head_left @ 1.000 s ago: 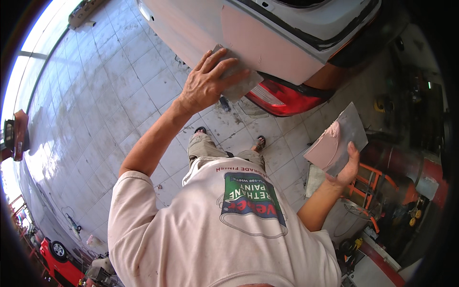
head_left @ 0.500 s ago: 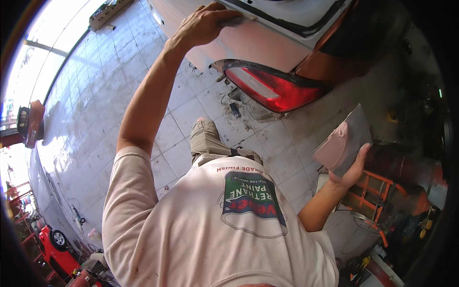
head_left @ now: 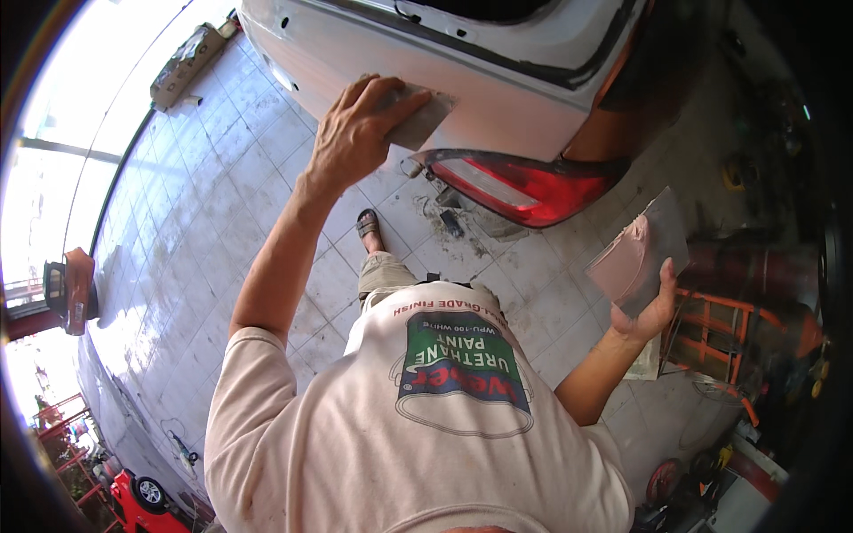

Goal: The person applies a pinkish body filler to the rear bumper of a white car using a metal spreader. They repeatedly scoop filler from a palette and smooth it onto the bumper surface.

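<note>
My left hand (head_left: 360,129) grips a thin grey spreader (head_left: 425,115), held against the white rear body panel (head_left: 506,102) of a car, where a broad pale pink patch shows. Below that panel is a red and clear tail light (head_left: 551,191). My right hand (head_left: 649,306), lower and to the right, holds a flat grey square plate (head_left: 666,222) from beneath; a smear of pink paste (head_left: 629,249) lies on it, with a thicker ridge.
Tiled floor (head_left: 218,195) lies under my sandaled foot (head_left: 370,233). An orange metal frame (head_left: 711,338) stands at right among dark clutter. A long boxy object (head_left: 187,67) lies upper left. A detached car part (head_left: 78,293) is at left, a red toy-like car (head_left: 142,497) lower left.
My left hand first moved up the panel with the spreader, then came back down, now left of where it began. My right hand with the plate has shifted slightly right. My view has shifted slightly.
</note>
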### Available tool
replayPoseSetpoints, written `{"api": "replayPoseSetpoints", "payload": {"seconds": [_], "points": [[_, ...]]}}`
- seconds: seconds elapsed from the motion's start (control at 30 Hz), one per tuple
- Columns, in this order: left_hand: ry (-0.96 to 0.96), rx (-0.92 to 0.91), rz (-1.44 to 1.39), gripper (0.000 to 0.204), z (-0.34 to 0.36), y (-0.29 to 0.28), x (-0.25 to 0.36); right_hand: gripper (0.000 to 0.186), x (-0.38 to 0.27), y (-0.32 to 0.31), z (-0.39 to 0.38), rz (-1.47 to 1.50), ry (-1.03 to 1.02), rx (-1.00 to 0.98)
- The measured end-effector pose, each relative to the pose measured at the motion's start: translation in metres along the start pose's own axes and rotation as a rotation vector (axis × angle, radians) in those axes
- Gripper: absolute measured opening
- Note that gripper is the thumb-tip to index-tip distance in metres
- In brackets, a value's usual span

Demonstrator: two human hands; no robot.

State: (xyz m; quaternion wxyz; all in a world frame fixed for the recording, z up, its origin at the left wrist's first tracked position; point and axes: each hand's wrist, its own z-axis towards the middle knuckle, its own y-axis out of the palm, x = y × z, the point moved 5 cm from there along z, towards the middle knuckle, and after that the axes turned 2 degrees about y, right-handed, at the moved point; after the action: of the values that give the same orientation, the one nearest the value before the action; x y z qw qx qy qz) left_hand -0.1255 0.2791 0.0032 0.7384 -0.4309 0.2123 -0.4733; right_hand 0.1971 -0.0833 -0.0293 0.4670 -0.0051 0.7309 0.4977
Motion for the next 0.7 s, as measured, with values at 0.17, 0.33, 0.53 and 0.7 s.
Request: {"api": "replayPoseSetpoints", "payload": {"seconds": [0.17, 0.33, 0.53, 0.7], "points": [[0.158, -0.013, 0.031, 0.075, 0.052, 0.004, -0.055, 0.05, 0.023, 0.03, 0.01, -0.126, -0.027, 0.055], [0.154, 0.03, 0.001, 0.073, 0.043, 0.02, -0.055, 0.05, 0.029, 0.056, 0.003, -0.137, 0.0, -0.099], [0.072, 0.081, -0.157, 0.079, -0.026, 0.038, -0.015, 0.051, 0.023, 0.055, 0.002, -0.244, 0.037, 0.102], [0.068, -0.039, -0.154, 0.084, -0.067, 0.053, -0.009, 0.05, 0.025, 0.066, 0.021, -0.118, 0.079, 0.009]]}}
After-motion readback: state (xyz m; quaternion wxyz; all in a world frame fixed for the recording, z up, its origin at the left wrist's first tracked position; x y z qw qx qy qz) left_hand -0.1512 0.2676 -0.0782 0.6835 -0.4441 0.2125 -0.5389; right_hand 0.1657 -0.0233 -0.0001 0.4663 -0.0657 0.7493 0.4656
